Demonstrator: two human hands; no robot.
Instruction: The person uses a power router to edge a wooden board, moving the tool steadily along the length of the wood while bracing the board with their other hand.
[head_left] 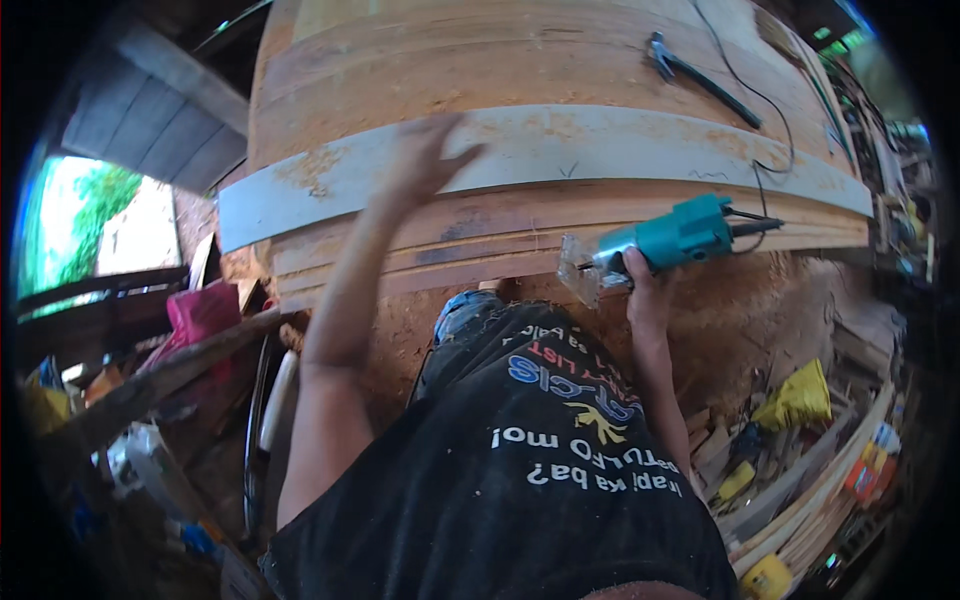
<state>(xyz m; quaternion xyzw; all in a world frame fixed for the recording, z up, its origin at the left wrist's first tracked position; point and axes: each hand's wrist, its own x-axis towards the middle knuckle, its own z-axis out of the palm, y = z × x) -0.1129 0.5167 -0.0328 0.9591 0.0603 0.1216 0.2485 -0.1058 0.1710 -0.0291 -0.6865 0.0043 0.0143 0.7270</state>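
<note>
The router (665, 240), teal with a clear base (580, 278), is in the right hand (648, 285), whose fingers are wrapped around its metal neck. It is tipped on its side, base pointing left, over the near edge of the planks (450, 245); whether it touches them cannot be told. The left hand (428, 165) is blurred, spread with the thumb apart and grasping nothing, over the white board (620, 150); contact is unclear.

Dark handwritten marks (568, 170), a tick and a wavy line, show on the board. The black shirt (500, 500) carries white, blue, red and yellow print, upside down in this view. A packet (872, 465) at the right is orange-red, its print too small to read.

Shavings (320, 165) lie on the board. The cord (735, 75) loops from the router's tail over the board and past the hammer (705, 85) on the table (400, 60). Sawdusted tabletop stretches left of the hammer, behind the board's far edge. The person's body is close to the planks' near edge. Scrap wood (830, 480) and a yellow bag (797, 397) crowd the right side, a pink bag (205, 320) the left.
</note>
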